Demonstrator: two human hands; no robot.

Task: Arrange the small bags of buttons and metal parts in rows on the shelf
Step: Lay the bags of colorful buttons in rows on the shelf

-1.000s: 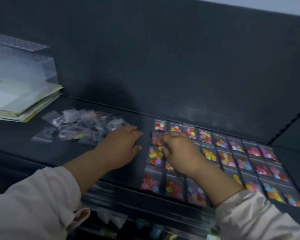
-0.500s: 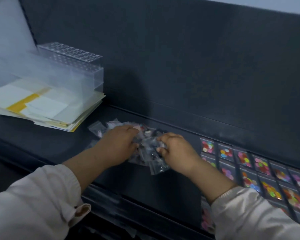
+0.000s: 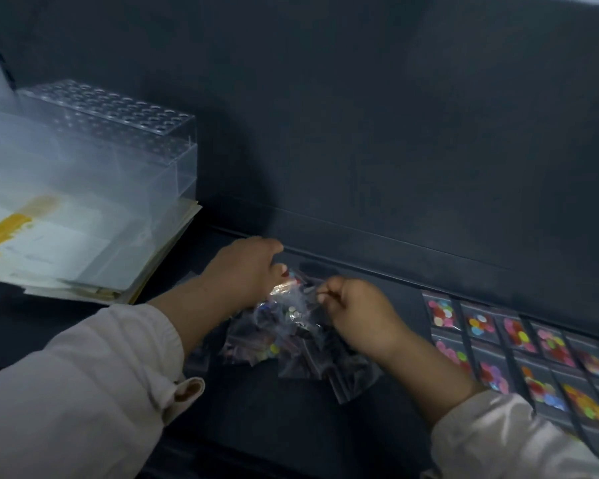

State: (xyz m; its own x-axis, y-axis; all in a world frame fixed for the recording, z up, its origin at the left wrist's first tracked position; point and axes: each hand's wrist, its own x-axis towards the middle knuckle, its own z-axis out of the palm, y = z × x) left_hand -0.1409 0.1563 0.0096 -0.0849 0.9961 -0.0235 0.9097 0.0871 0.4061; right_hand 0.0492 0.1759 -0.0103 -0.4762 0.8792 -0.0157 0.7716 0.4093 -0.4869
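Two hands work at one heap of small bags (image 3: 293, 335), a loose, crumpled pile of clear plastic packets that lies on the dark shelf (image 3: 291, 430) just in front of its back panel (image 3: 395, 133). Left hand (image 3: 244, 271) comes down on the far left side of the heap, fingers curled into the top packets and gripping them; right hand (image 3: 358, 318) is clenched at the heap's right side, thumb and fingertips pinching the edge of a clear packet between the two hands. Coloured buttons show through some of the plastic (what the darker packets hold is too blurred to tell). Both forearms come out of pale sleeves (image 3: 83, 392). Well to the right of the heap, apart from it, rows of laid-out bags (image 3: 519, 350) lie flat side by side on the same shelf, each showing bright round buttons. At the left end of the shelf sits a stack of papers (image 3: 66, 250) with a yellow strip on top, and on it rests a clear plastic box (image 3: 118, 143) with a perforated top.
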